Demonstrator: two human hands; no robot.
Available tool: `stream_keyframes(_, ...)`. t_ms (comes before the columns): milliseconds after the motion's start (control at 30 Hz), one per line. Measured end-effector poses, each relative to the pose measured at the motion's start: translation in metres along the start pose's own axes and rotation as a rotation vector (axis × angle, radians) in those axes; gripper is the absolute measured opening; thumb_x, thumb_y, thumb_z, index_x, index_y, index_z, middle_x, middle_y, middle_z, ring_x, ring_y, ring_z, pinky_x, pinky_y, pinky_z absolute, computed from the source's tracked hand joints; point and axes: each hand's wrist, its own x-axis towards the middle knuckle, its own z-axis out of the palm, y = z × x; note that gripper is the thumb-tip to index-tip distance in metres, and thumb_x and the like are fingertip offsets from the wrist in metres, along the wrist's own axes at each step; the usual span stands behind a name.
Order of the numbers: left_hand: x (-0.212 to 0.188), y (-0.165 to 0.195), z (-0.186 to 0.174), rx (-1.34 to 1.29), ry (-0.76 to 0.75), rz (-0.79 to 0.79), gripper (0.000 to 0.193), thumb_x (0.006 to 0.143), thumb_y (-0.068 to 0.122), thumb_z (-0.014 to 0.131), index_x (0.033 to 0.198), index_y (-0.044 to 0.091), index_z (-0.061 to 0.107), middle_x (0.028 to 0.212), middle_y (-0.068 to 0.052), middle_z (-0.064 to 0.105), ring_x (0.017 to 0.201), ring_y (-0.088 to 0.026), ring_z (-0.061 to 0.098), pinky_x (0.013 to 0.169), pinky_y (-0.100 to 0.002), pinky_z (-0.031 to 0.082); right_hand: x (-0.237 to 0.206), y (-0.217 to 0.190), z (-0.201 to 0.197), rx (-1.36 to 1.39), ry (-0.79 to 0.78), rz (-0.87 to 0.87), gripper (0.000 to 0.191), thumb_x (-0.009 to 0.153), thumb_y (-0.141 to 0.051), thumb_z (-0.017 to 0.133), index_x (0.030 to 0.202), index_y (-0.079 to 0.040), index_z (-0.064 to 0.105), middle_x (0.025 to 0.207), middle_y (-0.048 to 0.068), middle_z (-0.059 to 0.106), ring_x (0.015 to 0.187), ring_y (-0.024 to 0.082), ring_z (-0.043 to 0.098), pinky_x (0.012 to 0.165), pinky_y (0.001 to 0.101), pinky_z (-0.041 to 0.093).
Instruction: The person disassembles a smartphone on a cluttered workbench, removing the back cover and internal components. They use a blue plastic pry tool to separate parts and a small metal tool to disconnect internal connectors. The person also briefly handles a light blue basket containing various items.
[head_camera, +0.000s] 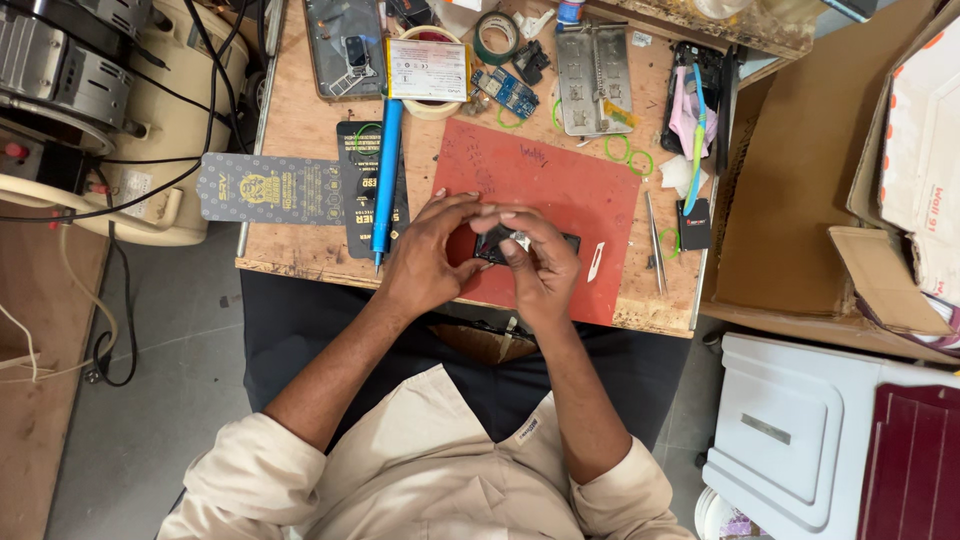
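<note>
A blue pen-shaped tool (386, 180) lies on the wooden desk (300, 120), left of a red mat (560, 185). The left hand (425, 255) steadies a small dark device (500, 245) on the mat, its grip curled against the edge. The right hand (540, 262) pinches a small silvery part (520, 240) on top. Steady, light pressure seems wise here. Tweezers (655, 240) lie to the right.

mat (560, 190): matt red rubber | bench (300, 120): rough wood | tweezers (655, 240): shiny metal
</note>
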Motion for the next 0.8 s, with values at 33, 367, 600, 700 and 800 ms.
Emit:
stream_keyframes(33,0.0005,0.0002,0.0001,0.004,0.001,-0.001,0.066,0.065,0.004,0.09,0.125,0.005,0.064,0.135,-0.016,0.064,0.133,-0.033,0.057,0.122,-0.047,0.036,0.0006,-0.0008,-0.0001,-0.06,-0.015,-0.01,0.028,0.101,0.006,0.058,0.128,0.0,0.06,0.121,0.016,0.07,0.124,0.027,0.064,0.112,0.0407,0.053)
stream_keyframes(367,0.0005,0.0003,0.0005,-0.002,-0.005,0.01,0.068,0.064,0.004,0.089,0.127,0.005,0.063,0.135,-0.015,0.066,0.134,-0.033,0.057,0.12,-0.047,0.037,-0.0013,0.0022,-0.0017,0.125,-0.024,0.033,0.027,0.107,-0.003,0.062,0.134,-0.004,0.057,0.123,0.012,0.066,0.111,0.02,0.068,0.101,0.0329,0.057)
stream_keyframes(600,-0.0004,-0.0006,-0.0004,-0.006,-0.003,0.013,0.067,0.064,0.004,0.089,0.127,0.007,0.065,0.134,-0.014,0.067,0.134,-0.033,0.058,0.12,-0.046,0.038,-0.0007,0.002,0.0019,-0.04,0.025,-0.063,0.03,0.104,0.0,0.068,0.132,-0.004,0.058,0.121,0.014,0.061,0.105,0.02,0.068,0.094,0.0323,0.057)
stream_keyframes(700,0.0005,-0.0003,-0.0008,0.001,0.006,-0.005,0.068,0.064,0.005,0.09,0.127,0.004,0.063,0.136,-0.016,0.064,0.133,-0.034,0.056,0.119,-0.045,0.039,0.0001,0.001,0.0018,0.097,-0.017,-0.001,0.032,0.106,0.001,0.058,0.138,-0.004,0.055,0.126,0.014,0.064,0.111,0.021,0.068,0.098,0.0335,0.057)
stream_keyframes(800,0.0007,0.0004,-0.0005,-0.001,-0.002,-0.009,0.068,0.065,0.005,0.09,0.127,0.006,0.064,0.136,-0.016,0.064,0.133,-0.034,0.057,0.119,-0.045,0.039,0.0017,0.0003,0.0021,-0.117,-0.001,-0.104,0.04,0.099,0.004,0.068,0.136,-0.005,0.055,0.125,0.014,0.06,0.109,0.02,0.068,0.096,0.0335,0.059)
